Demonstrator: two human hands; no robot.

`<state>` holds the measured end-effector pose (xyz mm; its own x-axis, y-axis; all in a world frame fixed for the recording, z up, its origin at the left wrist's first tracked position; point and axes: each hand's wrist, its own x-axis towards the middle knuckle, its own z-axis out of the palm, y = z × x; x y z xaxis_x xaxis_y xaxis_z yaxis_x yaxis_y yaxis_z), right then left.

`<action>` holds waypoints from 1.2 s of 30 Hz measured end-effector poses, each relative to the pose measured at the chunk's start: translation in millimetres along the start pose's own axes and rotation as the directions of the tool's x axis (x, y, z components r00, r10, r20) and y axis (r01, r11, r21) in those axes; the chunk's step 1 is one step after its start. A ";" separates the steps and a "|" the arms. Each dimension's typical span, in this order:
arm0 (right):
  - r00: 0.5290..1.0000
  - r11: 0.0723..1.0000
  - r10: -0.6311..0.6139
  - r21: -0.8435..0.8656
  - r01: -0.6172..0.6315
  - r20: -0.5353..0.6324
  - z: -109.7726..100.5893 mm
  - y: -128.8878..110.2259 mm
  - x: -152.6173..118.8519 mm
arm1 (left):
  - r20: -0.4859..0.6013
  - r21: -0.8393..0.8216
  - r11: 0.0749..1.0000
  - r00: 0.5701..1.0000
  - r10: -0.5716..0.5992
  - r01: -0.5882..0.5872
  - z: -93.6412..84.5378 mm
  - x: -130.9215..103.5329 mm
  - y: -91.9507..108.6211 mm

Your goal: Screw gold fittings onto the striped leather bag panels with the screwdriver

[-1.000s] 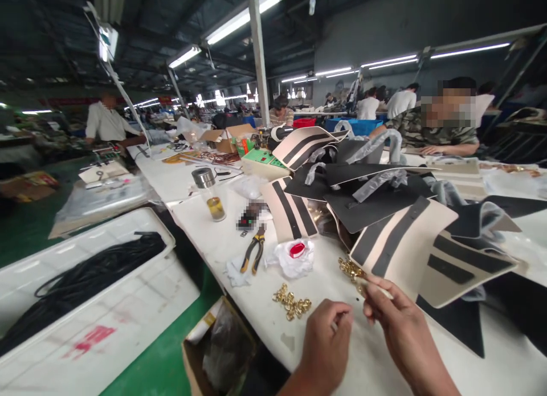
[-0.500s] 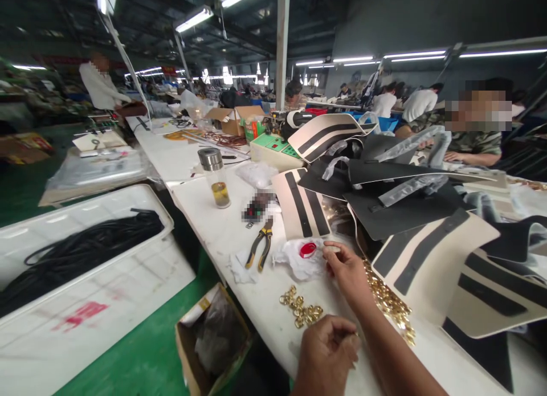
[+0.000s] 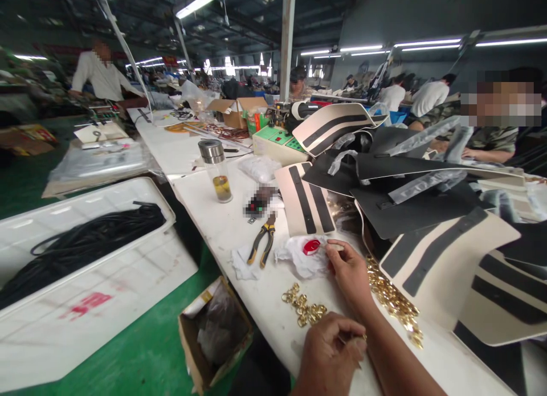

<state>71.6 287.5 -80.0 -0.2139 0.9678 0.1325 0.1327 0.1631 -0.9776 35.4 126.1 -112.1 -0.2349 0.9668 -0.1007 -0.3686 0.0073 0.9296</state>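
My right hand [image 3: 349, 273] pinches a slim pale stick [image 3: 338, 247] between thumb and fingers. The stick's tip points at a small red oval cap [image 3: 311, 247], which lies on crumpled white paper [image 3: 294, 258]. Nearer to me, my left hand [image 3: 331, 350] is closed, with thumb and index finger pinched on a small gold metal piece [image 3: 364, 338], mostly hidden by the fingers. Just beyond that hand lies a small group of gold clasps [image 3: 302, 306]. A larger heap of gold clasps [image 3: 395, 299] spreads right of my right forearm.
Pliers [image 3: 262, 245] lie on the white table [image 3: 205, 205], near a glass bottle [image 3: 220, 176]. Cream panels with black strips [image 3: 444, 253] and black panels are piled at right. Left below stand a cardboard box [image 3: 216, 333] and a white bin [image 3: 106, 293] of black cord. A co-worker [image 3: 491, 128] sits across.
The view has shifted slightly, so the table things appear a little further right. Both hands keep their grips, with little movement. At far left, the standing person's arms are spread wider.
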 end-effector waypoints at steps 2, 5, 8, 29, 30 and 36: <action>1.000 1.000 0.010 0.025 -0.010 -0.014 -0.3 -1.2 -0.8 | -0.004 -0.003 1.000 1.000 0.028 -0.028 0.6 0.6 -0.7; 0.999 0.998 0.032 0.060 -0.030 -0.034 -1.0 -2.1 -1.9 | -0.017 -0.014 0.998 0.998 0.057 -0.057 2.5 1.7 -2.8; 0.996 0.993 0.069 0.098 -0.064 -0.048 -2.6 -0.4 -2.1 | -0.047 -0.019 0.998 0.997 0.060 -0.061 4.4 2.9 -6.1; 0.962 0.874 0.212 0.474 -0.109 -0.170 -106.5 -23.8 -121.7 | -0.084 0.064 0.998 0.996 -0.005 0.011 8.9 6.7 27.2; 0.965 0.884 0.200 0.456 -0.102 -0.172 -108.8 -21.6 -126.0 | -0.081 0.076 0.997 0.997 -0.003 0.009 9.3 6.7 26.6; 0.978 0.960 0.138 0.262 -0.094 -0.155 -109.2 -24.8 -133.3 | -0.074 0.124 0.992 0.997 0.025 -0.016 12.5 6.6 25.5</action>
<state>202.5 175.3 -55.6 -0.0406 0.9990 0.0202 -0.1066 0.0158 -0.9942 35.7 135.8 -84.7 -0.3097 0.9453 -0.1029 -0.2500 0.0234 0.9680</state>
